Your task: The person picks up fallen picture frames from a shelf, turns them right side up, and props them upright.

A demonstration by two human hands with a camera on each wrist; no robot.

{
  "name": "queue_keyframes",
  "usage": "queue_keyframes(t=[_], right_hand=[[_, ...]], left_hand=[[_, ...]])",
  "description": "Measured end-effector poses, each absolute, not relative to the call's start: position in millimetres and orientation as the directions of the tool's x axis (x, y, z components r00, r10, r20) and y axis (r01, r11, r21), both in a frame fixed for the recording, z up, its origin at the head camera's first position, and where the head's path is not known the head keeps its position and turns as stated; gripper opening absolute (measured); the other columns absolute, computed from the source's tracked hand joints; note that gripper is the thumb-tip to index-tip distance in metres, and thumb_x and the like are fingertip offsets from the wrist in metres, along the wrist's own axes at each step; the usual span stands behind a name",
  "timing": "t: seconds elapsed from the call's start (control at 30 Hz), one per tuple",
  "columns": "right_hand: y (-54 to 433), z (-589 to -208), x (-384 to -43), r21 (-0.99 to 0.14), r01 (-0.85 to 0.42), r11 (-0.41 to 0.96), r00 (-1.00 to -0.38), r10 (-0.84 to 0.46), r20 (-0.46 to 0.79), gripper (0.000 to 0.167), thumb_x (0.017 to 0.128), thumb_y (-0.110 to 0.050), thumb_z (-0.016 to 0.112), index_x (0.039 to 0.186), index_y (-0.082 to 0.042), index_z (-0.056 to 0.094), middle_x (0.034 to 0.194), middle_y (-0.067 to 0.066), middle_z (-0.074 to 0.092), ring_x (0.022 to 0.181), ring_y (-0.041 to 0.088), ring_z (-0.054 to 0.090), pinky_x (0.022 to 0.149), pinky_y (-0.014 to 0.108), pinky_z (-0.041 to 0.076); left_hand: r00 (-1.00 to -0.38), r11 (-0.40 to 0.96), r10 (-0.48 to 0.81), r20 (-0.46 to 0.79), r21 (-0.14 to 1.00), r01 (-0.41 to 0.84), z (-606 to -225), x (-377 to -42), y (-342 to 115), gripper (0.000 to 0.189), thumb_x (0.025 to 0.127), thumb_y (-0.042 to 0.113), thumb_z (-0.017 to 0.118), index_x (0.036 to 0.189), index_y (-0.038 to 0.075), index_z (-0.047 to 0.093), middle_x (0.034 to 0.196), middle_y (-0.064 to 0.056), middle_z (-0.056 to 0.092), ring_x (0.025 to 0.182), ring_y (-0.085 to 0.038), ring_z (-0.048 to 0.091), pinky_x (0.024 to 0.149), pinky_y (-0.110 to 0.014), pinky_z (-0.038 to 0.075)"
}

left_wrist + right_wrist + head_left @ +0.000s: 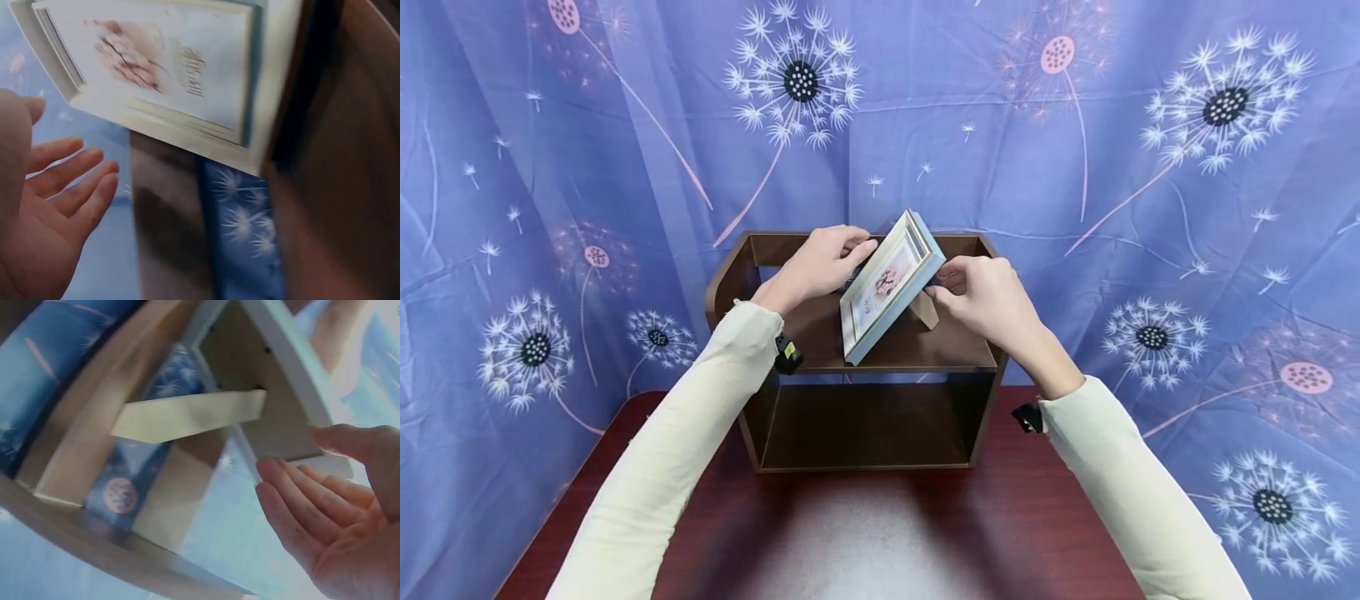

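A picture frame (889,287) with a pale blue-white border and a pink flower print leans over the upper board of a small dark brown shelf (805,333). Its fold-out back leg (187,415) sticks out behind, as the right wrist view shows. My right hand (988,300) pinches the frame's right side between thumb and fingers. On the other side, my left hand (823,262) is beside the frame's left edge, its fingers loosely extended. In the left wrist view a gap separates those fingers (94,187) from the frame. Whether the frame's lower edge touches the board cannot be told.
The shelf has a lower compartment (865,425) and raised side panels. It stands on a dark red table (1037,517). Behind and at both sides hangs a blue curtain (925,125) with dandelion prints.
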State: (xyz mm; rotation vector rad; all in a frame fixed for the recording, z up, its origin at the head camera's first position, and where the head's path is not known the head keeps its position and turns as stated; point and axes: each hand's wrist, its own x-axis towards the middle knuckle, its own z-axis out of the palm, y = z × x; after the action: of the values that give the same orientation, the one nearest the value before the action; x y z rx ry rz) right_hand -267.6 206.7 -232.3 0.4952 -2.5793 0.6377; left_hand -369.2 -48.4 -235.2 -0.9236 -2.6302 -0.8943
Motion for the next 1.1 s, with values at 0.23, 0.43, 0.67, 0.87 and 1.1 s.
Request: queue_keyframes(t=[0.23,0.43,0.67,0.87,1.1], right_hand=[[206,-222,-254,-0.446,-0.424,0.788,-0.859,-0.196,0.473,0.026,0.093,-0.029,0.078,0.105,-0.006,0.082,0.095,0.009,0.083,0.089,0.023,0.082,0.082,0.043,0.064],[197,-220,-252,-0.427,-0.408,0.807,-0.851,-0.166,0.499,0.03,0.094,-0.041,0.076,0.093,-0.013,0.085,0.078,0.001,0.081,0.07,0.016,0.073,0.061,0.032,0.052],[188,-220,-255,-0.395,-0.381,0.836,-0.833,-0.125,0.539,0.04,0.099,-0.042,0.067,0.076,-0.013,0.081,0.048,-0.004,0.055,0.054,0.018,0.049,0.052,0.033,0.036],[187,-218,-258,-0.397,-0.347,0.85,-0.829,-0.08,0.554,0.044,0.099,-0.042,0.066,0.066,-0.014,0.076,0.044,-0.007,0.037,0.056,0.02,0.045,0.053,0.034,0.034],[194,-218,-266,-0.424,-0.306,0.852,-0.853,-0.047,0.52,0.039,0.098,-0.044,0.066,0.079,-0.015,0.082,0.052,-0.002,0.064,0.063,0.024,0.064,0.058,0.035,0.044]], left_hand=[[-0.859,0.64,0.42,0.292,0.576,0.508,-256,-388,-59,0.048,0.111,0.044,0.049,0.143,0.012,0.064,0.146,-0.01,0.067,0.137,-0.028,0.062,0.116,-0.047,0.05],[-0.893,0.619,0.376,0.247,0.65,0.441,-271,-397,-63,0.044,0.11,0.041,0.053,0.14,0.013,0.067,0.143,-0.01,0.068,0.135,-0.029,0.063,0.115,-0.047,0.05],[-0.9,0.623,0.371,0.23,0.657,0.425,-283,-399,-59,0.041,0.11,0.037,0.054,0.14,0.014,0.07,0.139,-0.011,0.071,0.126,-0.025,0.068,0.107,-0.045,0.054],[-0.899,0.634,0.361,0.25,0.641,0.433,-286,-398,-55,0.037,0.11,0.033,0.055,0.136,0.013,0.073,0.136,-0.013,0.073,0.126,-0.026,0.068,0.105,-0.044,0.055],[-0.898,0.646,0.358,0.257,0.627,0.437,-289,-396,-62,0.037,0.11,0.033,0.056,0.136,0.013,0.072,0.137,-0.011,0.073,0.13,-0.029,0.067,0.11,-0.047,0.054]])
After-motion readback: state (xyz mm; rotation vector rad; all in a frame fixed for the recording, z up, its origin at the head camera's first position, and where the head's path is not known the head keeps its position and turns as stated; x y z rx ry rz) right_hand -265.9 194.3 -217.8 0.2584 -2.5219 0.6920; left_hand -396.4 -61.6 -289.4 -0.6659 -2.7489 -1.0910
